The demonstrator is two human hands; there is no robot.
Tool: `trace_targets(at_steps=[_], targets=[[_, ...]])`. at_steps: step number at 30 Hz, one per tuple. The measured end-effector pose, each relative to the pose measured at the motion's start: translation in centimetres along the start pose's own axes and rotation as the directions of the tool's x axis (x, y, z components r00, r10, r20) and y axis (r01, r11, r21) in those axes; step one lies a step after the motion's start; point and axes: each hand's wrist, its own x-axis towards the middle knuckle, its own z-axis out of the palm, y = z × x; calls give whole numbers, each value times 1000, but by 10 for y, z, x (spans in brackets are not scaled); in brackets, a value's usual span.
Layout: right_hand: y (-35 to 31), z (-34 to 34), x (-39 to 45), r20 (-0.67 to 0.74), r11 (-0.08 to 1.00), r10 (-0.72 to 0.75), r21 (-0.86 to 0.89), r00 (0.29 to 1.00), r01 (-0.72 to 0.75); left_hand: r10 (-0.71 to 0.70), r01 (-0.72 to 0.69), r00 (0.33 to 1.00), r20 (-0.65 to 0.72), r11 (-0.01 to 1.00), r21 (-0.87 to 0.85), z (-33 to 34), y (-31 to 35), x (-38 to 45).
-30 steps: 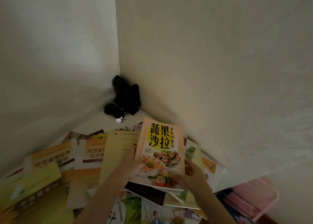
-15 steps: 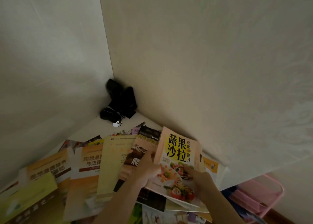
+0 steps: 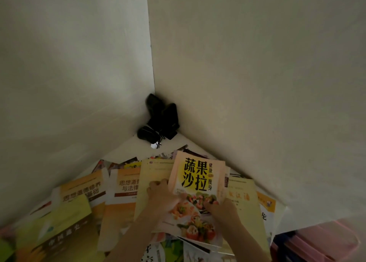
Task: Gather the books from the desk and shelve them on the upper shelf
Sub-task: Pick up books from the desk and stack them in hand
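A salad cookbook [image 3: 198, 184] with a yellow and pink cover and large black characters lies on top of a spread of books on the white desk [image 3: 126, 150]. My left hand [image 3: 162, 196] grips its left edge, fingers curled over the cover beneath. My right hand [image 3: 219, 208] holds its lower right part, fingers on the food picture. Around it lie several books: a pale yellow one [image 3: 150, 176], an orange and white one [image 3: 122, 192], another orange one [image 3: 83, 190], a green one [image 3: 59, 222] and a cream one [image 3: 245, 202]. No shelf is in view.
Two white walls meet in a corner [image 3: 152, 63] behind the desk. A bundle of black devices with a cord [image 3: 160, 121] sits in that corner. A pink plastic basket [image 3: 324, 240] stands off the desk's right edge.
The salad cookbook shifted right and then back over the pile, covering the dark book seen half a second ago. Both hands stayed on it. The camera tilted.
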Motion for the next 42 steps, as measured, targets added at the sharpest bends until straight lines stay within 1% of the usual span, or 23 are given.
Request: trace_targets(at_steps=[2,6,7,9,12,14,16,19,22,23,26,27,28,29,31,32,33,35,37,39,40,42], targets=[[4,-9,1,-4,999,5,39,1000,-5,32,-32,999,8,997,-77,5,3,0],[17,-17,6,7,986,24,164,1000,-25,23,-21,999,27,997,-73,9,11,1],[21,-18,7,9,985,22,173,1000,-23,20,-15,999,39,993,-115,9,11,1],[24,-19,5,17,978,12,208,1000,-15,24,-5,997,72,964,-264,8,9,-2],[26,-19,1,28,969,-16,247,999,8,84,-47,994,72,912,-408,8,-2,-8],[23,-15,-2,53,973,-69,225,996,56,130,-100,991,24,857,-506,4,-12,-15],[13,-6,-6,67,978,-134,172,989,120,151,-149,988,-43,815,-560,-5,-25,-22],[-12,13,-14,89,958,-272,122,958,261,171,-237,971,-165,710,-662,-23,-49,-32],[-40,32,-25,152,894,-444,136,883,426,230,-384,923,-307,536,-752,-49,-73,-42],[-50,37,-30,170,872,-489,139,856,470,244,-422,906,-345,492,-761,-57,-80,-44],[-61,53,-41,182,794,-608,112,773,598,264,-485,874,-408,428,-762,-80,-96,-50],[-58,57,-43,187,779,-625,82,758,622,282,-499,866,-413,434,-750,-84,-100,-51],[-54,61,-44,202,779,-619,42,759,625,306,-499,865,-398,446,-743,-86,-102,-52],[-47,64,-45,237,789,-600,17,764,614,342,-484,870,-355,459,-745,-84,-106,-52],[-36,67,-43,304,798,-566,-34,766,602,389,-437,880,-271,442,-784,-76,-113,-51],[-31,66,-43,338,790,-555,-70,760,609,384,-405,891,-243,429,-807,-73,-115,-50],[-29,66,-45,372,784,-538,-110,756,611,372,-395,897,-237,440,-806,-71,-117,-48],[-26,67,-44,397,781,-501,-174,769,599,363,-392,899,-242,425,-816,-66,-120,-43],[-24,72,-42,354,795,-536,-92,766,599,364,-403,895,-260,404,-821,-62,-121,-40],[-24,77,-37,253,794,-590,11,767,608,360,-397,894,-267,360,-844,-65,-115,-41],[-24,79,-34,222,790,-603,36,766,611,359,-399,893,-270,358,-844,-69,-112,-43],[-26,80,-38,198,789,-609,53,768,612,332,-411,899,-287,405,-817,-76,-111,-43]])
